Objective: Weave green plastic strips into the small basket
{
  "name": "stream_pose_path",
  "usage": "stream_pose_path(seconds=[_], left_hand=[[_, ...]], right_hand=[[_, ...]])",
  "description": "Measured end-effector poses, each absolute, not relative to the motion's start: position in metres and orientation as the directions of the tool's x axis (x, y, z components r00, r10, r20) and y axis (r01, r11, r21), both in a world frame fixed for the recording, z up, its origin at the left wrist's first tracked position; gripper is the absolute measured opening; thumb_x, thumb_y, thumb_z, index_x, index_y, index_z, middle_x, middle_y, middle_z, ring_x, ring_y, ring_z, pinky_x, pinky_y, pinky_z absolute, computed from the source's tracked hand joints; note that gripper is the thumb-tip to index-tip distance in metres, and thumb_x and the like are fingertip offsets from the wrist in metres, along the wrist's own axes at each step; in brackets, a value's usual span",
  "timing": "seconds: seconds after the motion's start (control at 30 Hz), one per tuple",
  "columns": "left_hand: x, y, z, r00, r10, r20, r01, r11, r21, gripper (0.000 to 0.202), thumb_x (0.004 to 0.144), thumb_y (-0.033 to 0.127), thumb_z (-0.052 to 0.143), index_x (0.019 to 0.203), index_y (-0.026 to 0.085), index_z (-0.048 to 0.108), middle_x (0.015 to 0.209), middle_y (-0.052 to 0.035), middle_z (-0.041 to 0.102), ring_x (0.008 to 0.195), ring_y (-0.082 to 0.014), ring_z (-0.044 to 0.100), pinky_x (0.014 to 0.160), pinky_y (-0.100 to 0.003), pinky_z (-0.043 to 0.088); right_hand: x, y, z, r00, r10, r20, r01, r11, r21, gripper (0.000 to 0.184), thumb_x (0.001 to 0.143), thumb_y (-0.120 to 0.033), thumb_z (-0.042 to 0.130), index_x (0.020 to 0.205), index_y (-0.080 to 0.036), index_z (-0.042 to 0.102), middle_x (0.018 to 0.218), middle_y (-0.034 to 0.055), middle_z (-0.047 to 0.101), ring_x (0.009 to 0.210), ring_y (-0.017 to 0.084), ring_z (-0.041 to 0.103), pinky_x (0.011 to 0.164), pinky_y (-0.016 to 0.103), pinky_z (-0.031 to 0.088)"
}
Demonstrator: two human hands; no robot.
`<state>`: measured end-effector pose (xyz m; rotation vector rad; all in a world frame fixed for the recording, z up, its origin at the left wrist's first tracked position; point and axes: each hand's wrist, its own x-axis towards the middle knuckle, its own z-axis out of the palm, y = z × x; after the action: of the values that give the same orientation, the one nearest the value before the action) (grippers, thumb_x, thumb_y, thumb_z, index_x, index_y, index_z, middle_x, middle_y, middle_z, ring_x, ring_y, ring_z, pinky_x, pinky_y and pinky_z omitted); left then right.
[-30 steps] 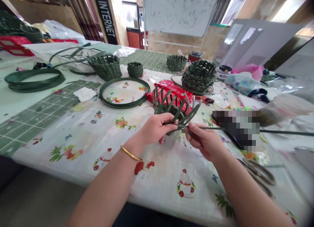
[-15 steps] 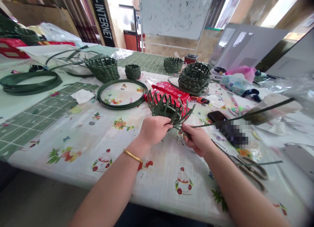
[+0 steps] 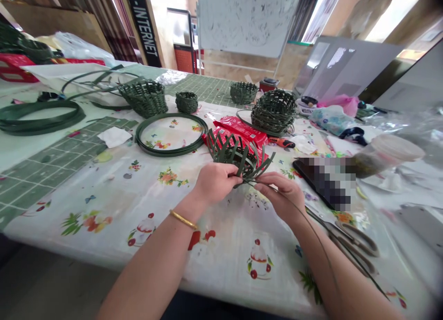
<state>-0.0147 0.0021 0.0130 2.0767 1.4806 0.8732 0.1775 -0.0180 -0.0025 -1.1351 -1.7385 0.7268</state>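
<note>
A partly woven dark green basket lies in front of me, its loose upright strips fanning out at the top. My left hand is closed on the near side of this basket, thumb and fingers pinching the strips. Close beside it, my right hand pinches a thin green weaving strip where it meets the basket. From there the strip trails over my right forearm toward the table's front edge. A red plastic packet lies right behind the basket.
Finished green baskets stand farther back. A coil of green strip lies left of the work. To the right are a phone, scissors and a clear plastic tub. An orange-handled tool lies behind.
The long strip that pointed out to the right now hangs down over my right forearm. My right hand has turned, its fingers nearer the basket's edge. My left hand keeps its grip.
</note>
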Motion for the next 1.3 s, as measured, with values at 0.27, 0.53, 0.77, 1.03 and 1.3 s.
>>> stream_pose_path(seconds=[0.27, 0.53, 0.77, 1.03, 1.3], left_hand=[[-0.014, 0.000, 0.013, 0.191, 0.957, 0.218, 0.673, -0.289, 0.681, 0.013, 0.071, 0.030, 0.061, 0.067, 0.021, 0.070, 0.055, 0.0026, 0.061, 0.052, -0.0108, 0.048, 0.049, -0.022, 0.032], [-0.014, -0.002, 0.015, 0.208, 0.942, 0.265, 0.702, -0.332, 0.630, 0.017, 0.072, 0.031, 0.060, 0.060, 0.021, 0.066, 0.051, 0.0029, 0.058, 0.050, -0.0110, 0.046, 0.049, -0.024, 0.028], [-0.012, -0.004, 0.016, 0.200, 0.945, 0.260, 0.696, -0.324, 0.641, 0.017, 0.072, 0.031, 0.060, 0.059, 0.021, 0.064, 0.051, 0.0037, 0.057, 0.049, -0.0105, 0.045, 0.049, -0.024, 0.027], [-0.011, -0.002, 0.015, 0.154, 0.963, 0.219, 0.662, -0.266, 0.701, 0.015, 0.069, 0.031, 0.062, 0.059, 0.021, 0.065, 0.049, 0.0043, 0.054, 0.050, -0.0100, 0.043, 0.049, -0.023, 0.029], [-0.014, -0.001, 0.015, 0.176, 0.964, 0.199, 0.642, -0.266, 0.719, 0.012, 0.069, 0.030, 0.063, 0.063, 0.020, 0.067, 0.055, 0.0045, 0.059, 0.053, -0.0095, 0.047, 0.052, -0.022, 0.032]], right_hand=[[0.181, -0.017, -0.005, -0.305, 0.548, 0.779, 0.756, 0.637, -0.151, 0.010, 0.076, -0.033, 0.068, 0.084, -0.028, 0.072, 0.077, 0.0027, 0.065, 0.071, 0.016, 0.057, 0.070, 0.031, 0.045], [0.182, -0.016, 0.014, -0.469, 0.399, 0.788, 0.777, 0.610, 0.154, 0.020, 0.078, -0.036, 0.065, 0.098, -0.034, 0.068, 0.125, 0.0037, 0.056, 0.119, 0.026, 0.041, 0.093, 0.041, 0.038], [0.182, -0.023, 0.024, -0.406, 0.400, 0.822, 0.825, 0.547, 0.141, 0.025, 0.076, -0.033, 0.069, 0.100, -0.036, 0.068, 0.097, 0.0016, 0.069, 0.089, 0.021, 0.053, 0.079, 0.036, 0.037], [0.177, -0.025, 0.024, 0.217, 0.839, 0.499, 0.549, 0.318, -0.773, 0.023, 0.077, -0.042, 0.062, 0.079, -0.020, 0.067, 0.062, 0.0031, 0.064, 0.057, 0.016, 0.057, 0.058, 0.030, 0.042], [0.205, 0.004, 0.002, 0.013, 0.957, -0.290, 0.503, -0.257, -0.825, 0.048, 0.071, -0.056, 0.059, 0.041, -0.019, 0.053, 0.031, -0.0009, 0.042, 0.029, 0.008, 0.029, 0.035, 0.024, 0.017]])
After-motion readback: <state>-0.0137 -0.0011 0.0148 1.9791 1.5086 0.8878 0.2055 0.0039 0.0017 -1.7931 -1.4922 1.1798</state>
